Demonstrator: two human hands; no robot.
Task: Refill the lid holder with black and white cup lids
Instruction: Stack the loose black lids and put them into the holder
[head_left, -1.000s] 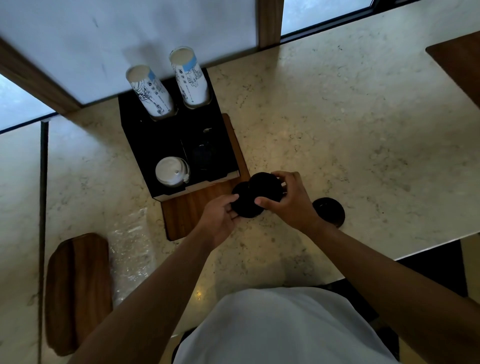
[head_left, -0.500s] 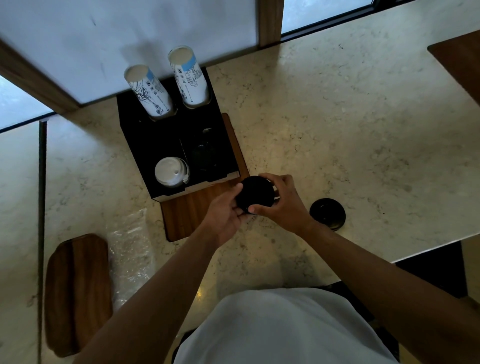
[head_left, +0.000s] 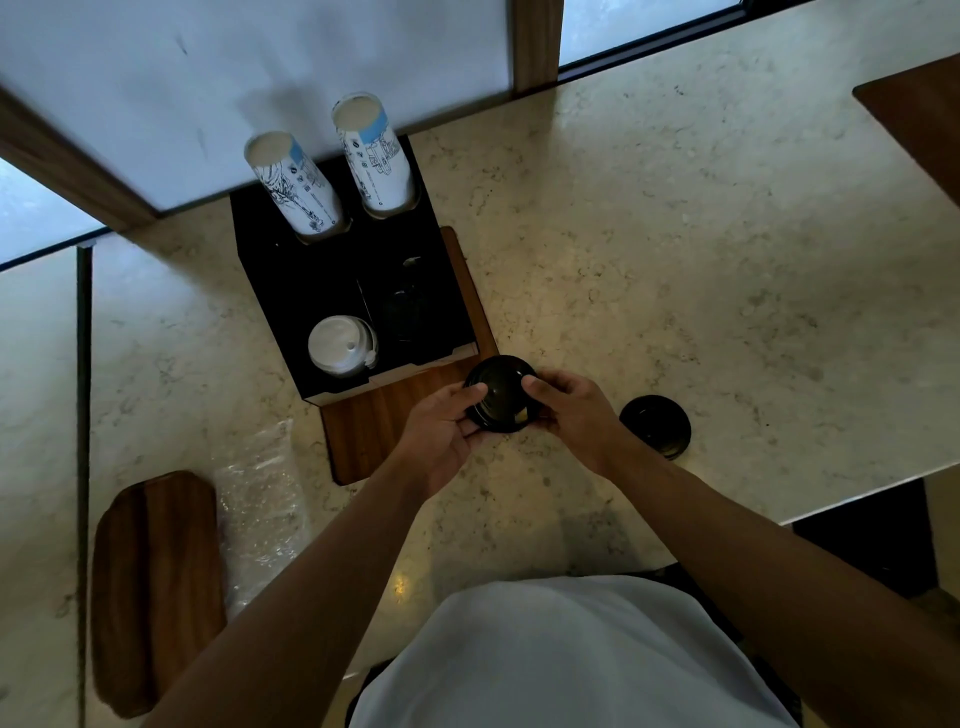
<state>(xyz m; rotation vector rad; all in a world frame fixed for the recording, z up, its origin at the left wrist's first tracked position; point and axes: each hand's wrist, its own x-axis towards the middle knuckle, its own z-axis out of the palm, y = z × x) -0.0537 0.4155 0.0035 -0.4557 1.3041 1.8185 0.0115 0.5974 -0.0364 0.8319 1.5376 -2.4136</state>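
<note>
Gripping black lids (head_left: 500, 395) between left hand (head_left: 441, 439) and right hand (head_left: 574, 410); next I'd lower them into the holder (head_left: 291, 291).

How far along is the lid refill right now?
Done: white lids sit in the holder's front left slot. In hand: the left hand and right hand grip a stack of black lids just in front of the holder. Left: slotting that stack, then the black lids on the counter.

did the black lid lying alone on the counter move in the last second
No. The lone black lid lies at the same spot on the counter, same gap from the wooden board.
</note>
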